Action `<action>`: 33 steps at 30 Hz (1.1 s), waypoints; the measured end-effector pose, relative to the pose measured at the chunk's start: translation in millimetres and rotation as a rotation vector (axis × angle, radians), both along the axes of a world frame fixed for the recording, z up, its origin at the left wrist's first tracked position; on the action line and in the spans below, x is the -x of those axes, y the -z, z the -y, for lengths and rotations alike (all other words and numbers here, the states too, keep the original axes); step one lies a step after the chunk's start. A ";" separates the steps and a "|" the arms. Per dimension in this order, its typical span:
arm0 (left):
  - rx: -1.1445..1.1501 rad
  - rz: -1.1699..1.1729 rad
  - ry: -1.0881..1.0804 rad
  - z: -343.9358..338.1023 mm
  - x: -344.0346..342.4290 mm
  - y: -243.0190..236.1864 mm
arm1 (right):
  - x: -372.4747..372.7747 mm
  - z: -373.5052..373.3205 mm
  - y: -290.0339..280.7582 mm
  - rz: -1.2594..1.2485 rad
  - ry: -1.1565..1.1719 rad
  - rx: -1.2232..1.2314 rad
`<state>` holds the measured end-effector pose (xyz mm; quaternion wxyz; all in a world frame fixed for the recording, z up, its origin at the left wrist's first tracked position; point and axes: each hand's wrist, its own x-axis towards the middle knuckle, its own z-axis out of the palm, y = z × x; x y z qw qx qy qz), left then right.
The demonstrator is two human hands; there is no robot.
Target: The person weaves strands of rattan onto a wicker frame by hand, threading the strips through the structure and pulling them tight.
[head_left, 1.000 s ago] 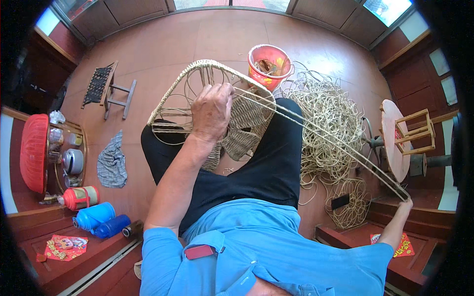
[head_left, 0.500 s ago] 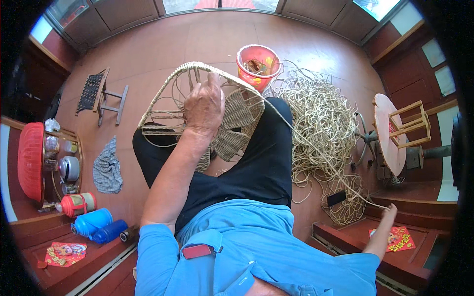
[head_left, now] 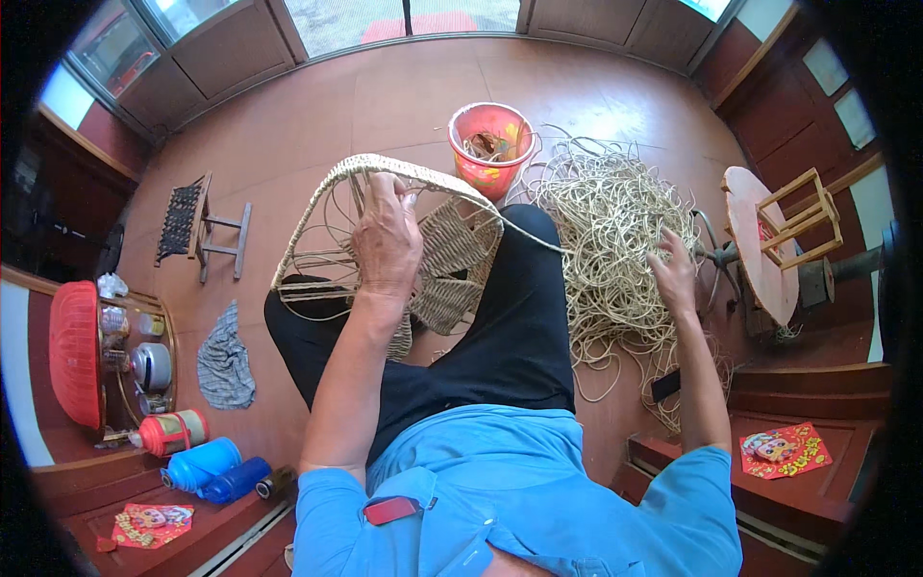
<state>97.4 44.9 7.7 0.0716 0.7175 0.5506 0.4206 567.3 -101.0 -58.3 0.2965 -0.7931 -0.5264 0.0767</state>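
Half-woven basket frame held on the lap; loose cane piled on the floor to the right.

The left hand (head_left: 386,240) is clenched around the upper rim of the basket frame (head_left: 385,240), which rests tilted on the person's lap, its woven panel (head_left: 452,264) lying just right of that hand. A single cane strand (head_left: 524,236) runs from the frame's rim across the right knee. The right hand (head_left: 673,274) is open, fingers spread, resting on the pile of loose cane (head_left: 611,221) on the floor, well apart from the frame. A red bucket (head_left: 490,144) stands on the floor just beyond the frame's far edge, beside the pile. A small stool (head_left: 202,226) stands on the floor to the left.
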 end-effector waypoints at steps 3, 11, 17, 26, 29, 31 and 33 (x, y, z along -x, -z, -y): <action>-0.027 0.105 0.000 5.4 5.6 4.2 | 110.5 -34.9 -46.2 -0.186 -0.181 -0.078; 0.471 1.289 0.378 20.4 70.3 -4.3 | 293.0 -73.0 -65.1 -0.356 -0.613 -0.365; 0.542 1.076 0.238 33.1 106.6 -8.9 | 348.4 -106.3 -53.4 -0.221 -0.740 -0.566; 0.447 0.995 0.228 23.6 109.5 -12.5 | 363.7 -111.8 -44.1 0.036 -0.772 -0.585; 0.380 0.974 0.222 12.1 109.8 -21.1 | 367.0 -107.7 -42.7 0.092 -0.813 -0.557; 0.340 0.969 0.212 0.0 107.0 -29.0 | 368.8 -104.1 -42.0 0.122 -0.818 -0.497; 0.308 0.896 0.273 -14.2 99.2 -36.9 | 372.1 -101.5 -42.0 0.121 -0.816 -0.455</action>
